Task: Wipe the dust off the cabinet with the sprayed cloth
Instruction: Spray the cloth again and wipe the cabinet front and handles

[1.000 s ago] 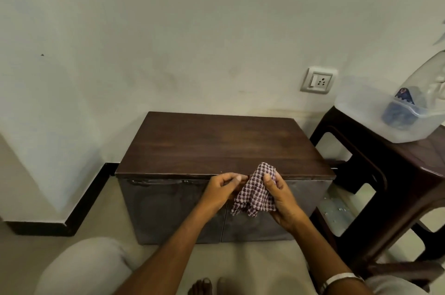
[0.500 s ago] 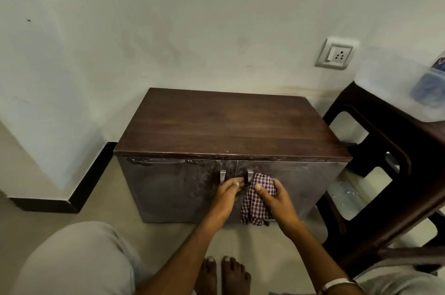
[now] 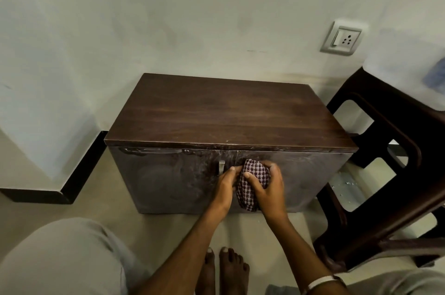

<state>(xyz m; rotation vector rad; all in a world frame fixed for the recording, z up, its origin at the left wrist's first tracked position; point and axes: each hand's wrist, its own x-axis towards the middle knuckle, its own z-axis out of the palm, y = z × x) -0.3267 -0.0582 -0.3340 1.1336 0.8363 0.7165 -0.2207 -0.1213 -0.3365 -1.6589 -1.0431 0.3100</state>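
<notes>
Against the front of the cabinet point(image 3: 183, 181), near the top edge where its two doors meet: checked cloth point(image 3: 250, 186), bunched, pressed to the right door just beside the centre seam. Right hand point(image 3: 267, 188) closed over the cloth, fingers curled round its upper part, thumb across the front. Left hand point(image 3: 225, 188) alongside, fingertips touching the cloth's left edge; hard to tell whether gripping or only steadying. Metal handle point(image 3: 221, 167) on the left door visible just beside the left hand; right door's handle hidden behind cloth and hand. Door fronts dull, smeared with pale dust, streaks along the top edge of the left door. Cabinet top dark wood grain, bare. Cabinet standing on the floor point(image 3: 168, 229) against a pale wall point(image 3: 168, 17). Wall socket point(image 3: 342, 38) up at the right. Dark plastic chair point(image 3: 390, 174) close beside the cabinet's right side. Bare feet point(image 3: 222, 270) on the floor at the bottom edge, between the forearms. Pale wristband point(image 3: 322, 281) on the right wrist.
</notes>
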